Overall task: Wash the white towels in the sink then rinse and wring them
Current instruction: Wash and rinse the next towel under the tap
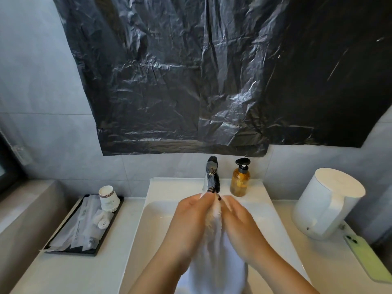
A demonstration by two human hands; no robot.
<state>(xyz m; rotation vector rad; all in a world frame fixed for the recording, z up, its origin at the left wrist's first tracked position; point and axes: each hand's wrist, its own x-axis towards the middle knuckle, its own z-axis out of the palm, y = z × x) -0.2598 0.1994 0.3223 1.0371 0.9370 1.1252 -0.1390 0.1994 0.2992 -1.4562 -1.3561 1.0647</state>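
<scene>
Black plastic sheet [212, 71] covers the wall behind the sink [148, 219]. Just below the faucet [212, 177], left hand [191, 221] and right hand [239, 225] both pinch a bunched white towel [216, 251], which hangs over the basin.

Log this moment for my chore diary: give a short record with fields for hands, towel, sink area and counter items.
hands: left hand and right hand both grip the towel
towel: white towel bunched between the hands, hanging over the sink
tap: faucet just behind the hands
soap: amber bottle right of faucet
left counter: tray with paper cups
right counter: white kettle, green phone
</scene>
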